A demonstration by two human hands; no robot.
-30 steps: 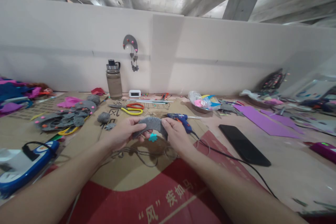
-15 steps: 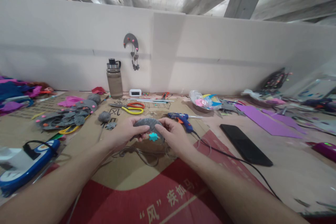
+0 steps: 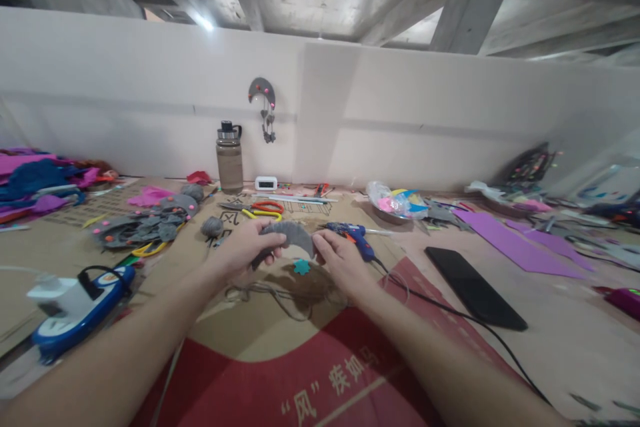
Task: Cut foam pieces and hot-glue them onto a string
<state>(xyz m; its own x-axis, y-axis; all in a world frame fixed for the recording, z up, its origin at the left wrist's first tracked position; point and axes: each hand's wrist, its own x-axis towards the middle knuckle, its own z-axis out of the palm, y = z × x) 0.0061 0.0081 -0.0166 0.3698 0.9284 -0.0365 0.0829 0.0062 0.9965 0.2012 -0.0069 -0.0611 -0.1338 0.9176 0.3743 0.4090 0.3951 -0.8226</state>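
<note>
A grey felt crescent (image 3: 289, 235) is held just above the cardboard-covered table by both hands. My left hand (image 3: 243, 250) pinches its left end with fingers closed. At the right tip, my right hand (image 3: 339, 262) has its fingers closed on the felt. A small teal flower shape (image 3: 301, 267) lies on the cardboard just below the crescent, between my hands. Grey string (image 3: 270, 293) trails loosely under my wrists.
A blue glue gun (image 3: 354, 235) with a black cable lies right of my hands, a black phone (image 3: 475, 287) further right. Scissors (image 3: 260, 209), a bottle (image 3: 229, 158), grey felt pieces (image 3: 145, 227), a blue-white device (image 3: 80, 310) and purple sheets (image 3: 515, 247) surround them.
The view has shifted slightly, so everything sits a little further right. The crescent has tilted up from the table and the teal flower shows clear below it. Both hands keep their hold.
</note>
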